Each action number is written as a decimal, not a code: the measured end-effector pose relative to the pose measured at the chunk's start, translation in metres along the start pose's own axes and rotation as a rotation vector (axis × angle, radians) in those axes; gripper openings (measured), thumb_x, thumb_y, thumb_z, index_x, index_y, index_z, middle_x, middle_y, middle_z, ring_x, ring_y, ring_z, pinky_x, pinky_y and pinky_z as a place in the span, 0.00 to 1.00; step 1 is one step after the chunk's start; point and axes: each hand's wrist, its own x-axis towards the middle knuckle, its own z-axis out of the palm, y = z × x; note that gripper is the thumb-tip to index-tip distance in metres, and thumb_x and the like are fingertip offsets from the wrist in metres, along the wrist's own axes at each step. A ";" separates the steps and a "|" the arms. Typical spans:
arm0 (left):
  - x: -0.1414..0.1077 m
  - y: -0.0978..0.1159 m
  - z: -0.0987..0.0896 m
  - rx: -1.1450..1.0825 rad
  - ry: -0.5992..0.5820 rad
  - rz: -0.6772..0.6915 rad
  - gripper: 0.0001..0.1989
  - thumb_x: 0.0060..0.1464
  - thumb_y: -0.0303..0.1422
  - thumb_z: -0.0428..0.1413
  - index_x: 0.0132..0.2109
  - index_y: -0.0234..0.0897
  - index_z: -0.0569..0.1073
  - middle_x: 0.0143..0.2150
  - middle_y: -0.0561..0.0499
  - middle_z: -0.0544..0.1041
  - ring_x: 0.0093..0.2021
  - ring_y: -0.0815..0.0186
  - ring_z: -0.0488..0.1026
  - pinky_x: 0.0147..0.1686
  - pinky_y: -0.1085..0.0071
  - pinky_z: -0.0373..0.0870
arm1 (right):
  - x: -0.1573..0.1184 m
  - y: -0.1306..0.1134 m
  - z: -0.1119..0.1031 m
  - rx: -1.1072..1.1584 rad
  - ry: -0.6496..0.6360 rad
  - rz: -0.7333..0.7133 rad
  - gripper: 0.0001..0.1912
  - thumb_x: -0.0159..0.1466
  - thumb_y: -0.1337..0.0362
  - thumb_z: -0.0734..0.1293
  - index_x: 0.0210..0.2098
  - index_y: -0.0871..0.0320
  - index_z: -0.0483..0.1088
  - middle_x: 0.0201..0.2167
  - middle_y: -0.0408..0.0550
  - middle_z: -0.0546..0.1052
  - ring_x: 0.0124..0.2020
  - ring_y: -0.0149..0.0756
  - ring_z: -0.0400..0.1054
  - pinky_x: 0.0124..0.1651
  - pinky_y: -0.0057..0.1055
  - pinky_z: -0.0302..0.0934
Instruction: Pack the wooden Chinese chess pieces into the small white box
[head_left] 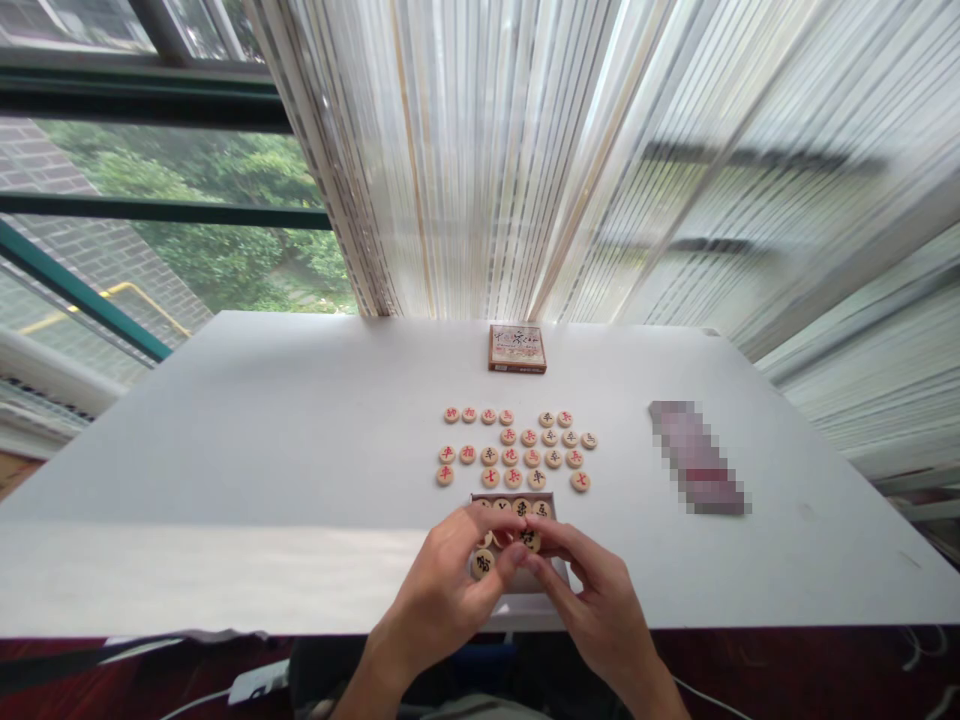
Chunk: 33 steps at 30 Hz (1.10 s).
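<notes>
L hand (439,600) curled over open card tray (559,572), can't tell if it grips anything. Round wooden xiangqi pieces (510,456), red or black characters: approx 23 loose on white surface (225,450) far of tray, more inside, partly hidden by hands. R hand (592,625) half-closed at tray, hold unclear. Printed box (517,348) farther; blurred flat item (697,458) right.
</notes>
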 end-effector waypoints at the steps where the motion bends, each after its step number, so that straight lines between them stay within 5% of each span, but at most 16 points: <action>1: 0.000 0.000 0.000 -0.015 0.006 -0.027 0.08 0.65 0.32 0.56 0.51 0.43 0.75 0.44 0.51 0.80 0.44 0.65 0.76 0.47 0.71 0.71 | 0.001 0.000 0.000 -0.023 -0.002 -0.021 0.16 0.68 0.66 0.69 0.55 0.48 0.74 0.46 0.46 0.83 0.44 0.36 0.79 0.48 0.28 0.74; 21: 0.002 0.002 0.004 -0.138 0.029 -0.111 0.06 0.64 0.35 0.58 0.46 0.40 0.77 0.38 0.52 0.79 0.37 0.67 0.75 0.41 0.73 0.73 | -0.003 0.002 0.000 -0.051 0.007 -0.114 0.17 0.69 0.70 0.67 0.55 0.48 0.74 0.46 0.47 0.82 0.45 0.37 0.78 0.48 0.30 0.73; 33: -0.002 -0.003 -0.001 -0.184 0.092 -0.147 0.06 0.63 0.33 0.59 0.46 0.39 0.78 0.41 0.50 0.83 0.40 0.66 0.81 0.44 0.73 0.78 | -0.006 0.004 -0.001 0.010 0.032 -0.018 0.13 0.69 0.68 0.66 0.52 0.50 0.75 0.45 0.50 0.81 0.44 0.40 0.78 0.48 0.34 0.74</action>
